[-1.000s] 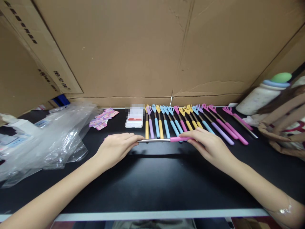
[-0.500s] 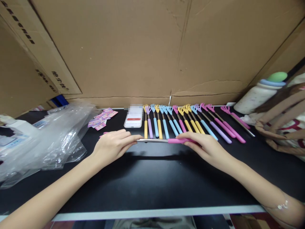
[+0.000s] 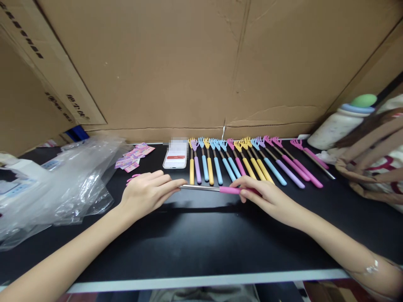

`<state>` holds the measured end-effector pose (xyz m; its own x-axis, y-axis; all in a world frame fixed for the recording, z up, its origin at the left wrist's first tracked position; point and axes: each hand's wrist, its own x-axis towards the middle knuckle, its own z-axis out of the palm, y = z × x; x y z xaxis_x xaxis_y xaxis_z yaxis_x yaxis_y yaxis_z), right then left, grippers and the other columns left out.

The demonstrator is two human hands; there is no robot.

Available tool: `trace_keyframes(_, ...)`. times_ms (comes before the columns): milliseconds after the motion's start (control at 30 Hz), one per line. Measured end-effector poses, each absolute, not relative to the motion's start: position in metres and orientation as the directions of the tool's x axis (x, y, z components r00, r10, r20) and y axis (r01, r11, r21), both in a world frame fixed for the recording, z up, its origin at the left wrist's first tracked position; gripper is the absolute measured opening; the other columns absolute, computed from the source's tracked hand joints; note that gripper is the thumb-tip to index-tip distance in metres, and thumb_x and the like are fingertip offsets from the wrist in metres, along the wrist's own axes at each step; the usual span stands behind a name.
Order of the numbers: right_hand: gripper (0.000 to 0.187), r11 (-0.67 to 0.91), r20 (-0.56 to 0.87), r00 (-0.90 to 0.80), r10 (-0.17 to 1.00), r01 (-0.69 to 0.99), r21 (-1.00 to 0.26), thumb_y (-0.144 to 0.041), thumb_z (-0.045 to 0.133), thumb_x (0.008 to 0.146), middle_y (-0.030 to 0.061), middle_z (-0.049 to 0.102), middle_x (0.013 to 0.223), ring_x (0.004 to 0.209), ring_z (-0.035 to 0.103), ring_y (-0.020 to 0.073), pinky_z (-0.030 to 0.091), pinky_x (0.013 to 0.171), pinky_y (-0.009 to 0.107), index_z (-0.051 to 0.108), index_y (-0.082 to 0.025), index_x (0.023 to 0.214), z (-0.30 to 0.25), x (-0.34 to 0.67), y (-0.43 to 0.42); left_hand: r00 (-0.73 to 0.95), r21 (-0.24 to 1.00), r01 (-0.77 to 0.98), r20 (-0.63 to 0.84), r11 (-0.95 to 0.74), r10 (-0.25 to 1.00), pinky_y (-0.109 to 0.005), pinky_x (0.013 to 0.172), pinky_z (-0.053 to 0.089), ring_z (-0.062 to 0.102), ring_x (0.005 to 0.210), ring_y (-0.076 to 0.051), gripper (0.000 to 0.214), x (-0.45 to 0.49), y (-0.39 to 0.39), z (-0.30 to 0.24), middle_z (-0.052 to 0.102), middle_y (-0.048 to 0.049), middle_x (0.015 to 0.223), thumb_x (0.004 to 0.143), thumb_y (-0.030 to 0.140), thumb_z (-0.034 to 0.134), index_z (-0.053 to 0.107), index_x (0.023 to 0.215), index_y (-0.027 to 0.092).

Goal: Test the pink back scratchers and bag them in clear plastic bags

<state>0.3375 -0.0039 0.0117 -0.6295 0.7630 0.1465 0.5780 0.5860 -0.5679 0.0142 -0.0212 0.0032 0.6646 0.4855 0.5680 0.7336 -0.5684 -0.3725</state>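
Observation:
Both hands hold one pink back scratcher (image 3: 229, 190) level above the black table. My left hand (image 3: 147, 191) is closed around its metal rod near the head; pink claw tips poke out behind the knuckles. Fingers and thumb of my right hand (image 3: 266, 193) pinch the pink handle, covering its end. Beyond them lies a row of back scratchers (image 3: 233, 165) in yellow, purple, blue and pink, claws toward the cardboard. At the row's right end, a pink back scratcher (image 3: 315, 157) lies beside a separate pink handle piece, partly overlapped.
Clear plastic bags (image 3: 72, 184) are heaped at the left. Small pink printed cards (image 3: 134, 157) lie near a lit phone (image 3: 175, 156). A white bottle (image 3: 338, 126) and a beige fabric bag (image 3: 371, 163) stand at the right. Cardboard (image 3: 176, 67) walls the back.
My right hand has shifted slightly left and down along the handle, its fingers more curled. The back scratcher tilts a little lower at the handle end. My left hand keeps its hold.

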Motion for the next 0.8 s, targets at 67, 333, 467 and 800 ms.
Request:
trace_keyframes(67,0.023,0.581,0.137,-0.628,0.766,0.586,-0.565,-0.030,0.035,0.096,0.0003,0.061,0.074,0.068,0.058,0.0139,0.041,0.064,0.025,0.054,-0.021,0.106,0.0111,0.3372,-0.0041,0.665,-0.371,0.733,0.564,-0.570,0.489,-0.024,0.058,0.037,0.055,0.063,-0.012,0.020,0.0149,-0.0209,0.0027,0.064,0.0031,0.068,0.092,0.028,0.050,0.065,0.105,0.025)
trace_keyframes(333,0.024,0.611,0.148,-0.630,0.763,0.627,-0.484,-0.031,0.036,0.095,0.0003,0.062,0.077,0.068,0.059,0.0138,0.041,0.063,0.024,0.054,-0.023,0.108,0.0076,0.3376,-0.0043,0.655,-0.295,0.732,0.551,-0.614,0.517,-0.023,0.054,0.038,0.056,0.062,-0.011,0.022,0.0189,-0.0205,0.0036,0.061,0.0021,0.066,0.091,0.027,0.046,0.066,0.101,0.024)
trace_keyframes(467,0.023,0.620,0.166,-0.624,0.764,0.638,-0.456,-0.030,0.037,0.095,-0.0004,0.063,0.076,0.068,0.060,0.0137,0.042,0.063,0.024,0.055,-0.024,0.107,0.0081,0.3373,-0.0050,0.663,-0.272,0.720,0.541,-0.638,0.517,-0.023,0.055,0.039,0.056,0.062,-0.012,0.025,0.0193,-0.0207,0.0050,0.063,0.0011,0.067,0.092,0.026,0.043,0.065,0.102,0.022)
trace_keyframes(800,0.025,0.629,0.181,-0.616,0.766,0.660,-0.411,-0.030,0.037,0.094,0.0028,0.066,0.085,0.075,0.063,0.0162,0.044,0.063,0.025,0.057,-0.024,0.107,0.0109,0.3361,-0.0051,0.607,-0.182,0.746,0.580,-0.640,0.543,-0.022,0.054,0.038,0.057,0.062,-0.010,0.024,0.0207,-0.0224,0.0057,0.065,0.0020,0.067,0.092,0.023,0.042,0.066,0.095,0.022)
